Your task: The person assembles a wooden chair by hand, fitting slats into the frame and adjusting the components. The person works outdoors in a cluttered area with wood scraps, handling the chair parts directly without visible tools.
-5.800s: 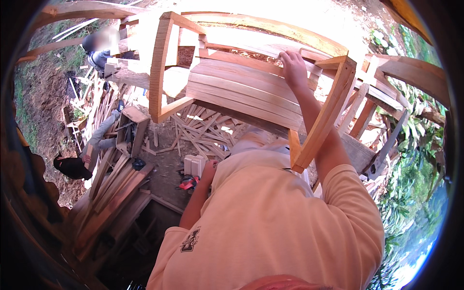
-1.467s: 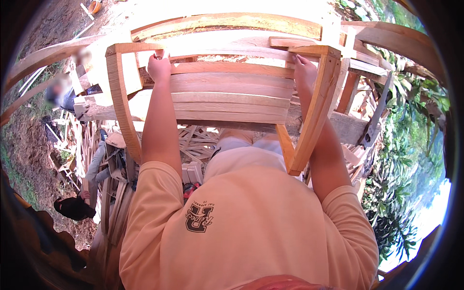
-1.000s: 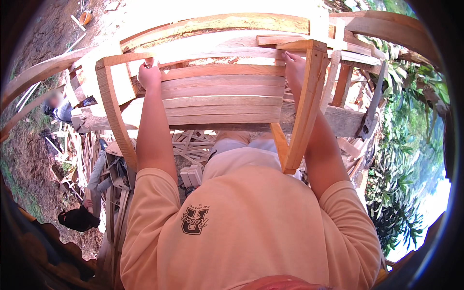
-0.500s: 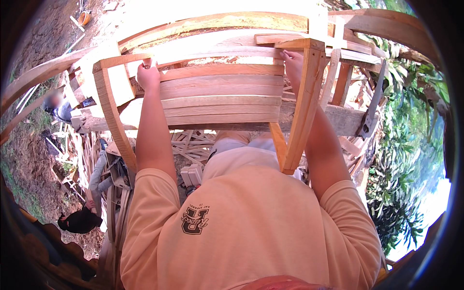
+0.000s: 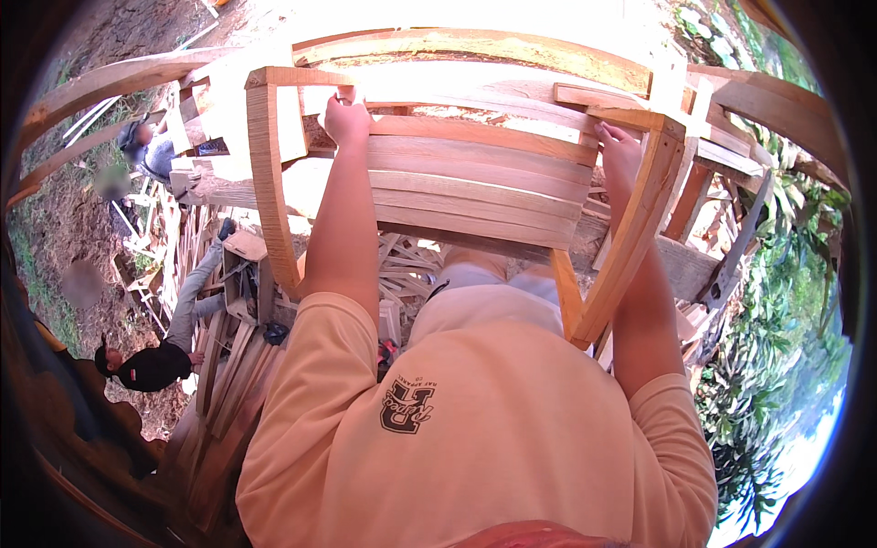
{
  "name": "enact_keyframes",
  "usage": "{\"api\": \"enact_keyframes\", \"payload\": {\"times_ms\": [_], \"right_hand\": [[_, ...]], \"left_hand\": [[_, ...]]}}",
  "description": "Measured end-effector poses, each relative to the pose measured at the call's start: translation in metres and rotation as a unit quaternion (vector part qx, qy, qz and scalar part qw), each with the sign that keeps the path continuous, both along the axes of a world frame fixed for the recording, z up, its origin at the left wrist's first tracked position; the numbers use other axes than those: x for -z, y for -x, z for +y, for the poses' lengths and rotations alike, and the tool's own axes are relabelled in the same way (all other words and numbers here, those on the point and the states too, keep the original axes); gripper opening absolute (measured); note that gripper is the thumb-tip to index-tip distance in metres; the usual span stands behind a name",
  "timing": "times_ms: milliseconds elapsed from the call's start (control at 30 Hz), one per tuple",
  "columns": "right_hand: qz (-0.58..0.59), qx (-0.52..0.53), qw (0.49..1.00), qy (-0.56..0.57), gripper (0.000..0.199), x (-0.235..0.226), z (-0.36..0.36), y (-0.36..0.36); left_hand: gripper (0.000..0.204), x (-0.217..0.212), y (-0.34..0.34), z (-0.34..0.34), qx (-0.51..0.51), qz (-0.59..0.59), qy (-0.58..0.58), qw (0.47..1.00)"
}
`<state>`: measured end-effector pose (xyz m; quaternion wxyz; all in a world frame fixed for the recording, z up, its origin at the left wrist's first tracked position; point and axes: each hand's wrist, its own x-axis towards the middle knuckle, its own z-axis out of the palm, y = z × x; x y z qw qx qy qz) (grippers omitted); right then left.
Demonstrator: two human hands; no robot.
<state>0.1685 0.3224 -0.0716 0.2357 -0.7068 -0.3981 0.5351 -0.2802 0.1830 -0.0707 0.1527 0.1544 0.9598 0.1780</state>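
Observation:
A slatted wooden chair frame (image 5: 480, 173) of pale, bare wood spans the space in front of me, between my arms. Its slats lie side by side. A tall post (image 5: 272, 173) stands at its left side and a thicker post (image 5: 630, 237) at its right. My left hand (image 5: 347, 119) is closed on the frame's far left part, by the end of the short left rail. On the far right, my right hand (image 5: 619, 151) grips the frame beside the short right rail, fingers bent. Parts of both grips are hidden.
Behind the frame lies a workbench beam (image 5: 219, 187) with long curved timbers (image 5: 484, 46). A handsaw (image 5: 731, 260) leans at the right. Scrap strips (image 5: 402, 265) cover the ground below. One person in black (image 5: 155, 367) is at the lower left, another (image 5: 151, 151) farther off.
The whole view has shifted, so the frame, bench and both hands now appear farther right and slightly lower. Both hands keep their places on the frame.

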Motion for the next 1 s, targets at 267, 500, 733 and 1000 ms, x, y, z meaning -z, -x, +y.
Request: {"api": "enact_keyframes", "payload": {"times_ms": [267, 500, 733, 1000], "right_hand": [[-0.047, -0.034, 0.998, 0.002, 0.026, 0.012, 0.006, -0.013], [-0.014, -0.038, 0.999, -0.016, 0.033, 0.017, 0.007, -0.016], [-0.033, -0.047, 0.998, -0.003, 0.025, 0.028, 0.020, -0.021], [-0.057, -0.098, 0.993, 0.005, 0.027, 0.031, 0.025, -0.015]], "left_hand": [[0.065, -0.003, -0.005, 0.002, 0.016, 0.004, 0.019, 1.000], [0.047, -0.018, -0.013, 0.004, 0.019, -0.030, 0.018, 0.999], [0.067, -0.038, -0.068, -0.008, 0.074, 0.150, -0.123, 0.978], [0.046, -0.123, -0.258, -0.144, 0.291, 0.010, -0.282, 0.914]]}}
